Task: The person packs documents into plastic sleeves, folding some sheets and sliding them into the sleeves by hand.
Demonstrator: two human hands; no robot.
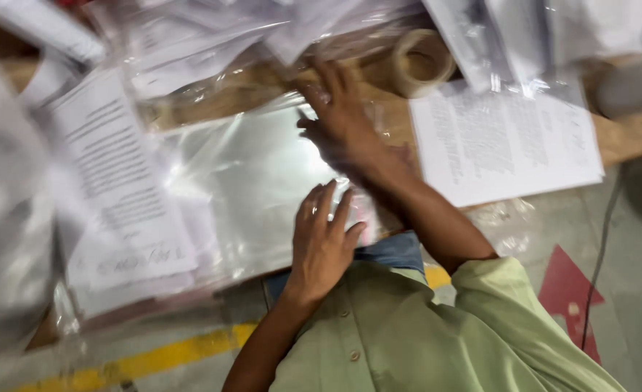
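Our left hand [323,239] and right hand [342,120] press flat, fingers spread, grasping nothing, on the clear bag [252,181]; printed sheets [506,141] beside them look not yet bagged.

a wooden surface [629,138] carries clear plastic bags [248,181] at the centre, printed sheets [506,141] at two o'clock and at nine o'clock, and a tape roll [422,62] at twelve o'clock.

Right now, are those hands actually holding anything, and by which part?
Nothing is gripped. The left hand lies flat on the clear plastic bag near its lower edge; the right hand presses its upper right part.
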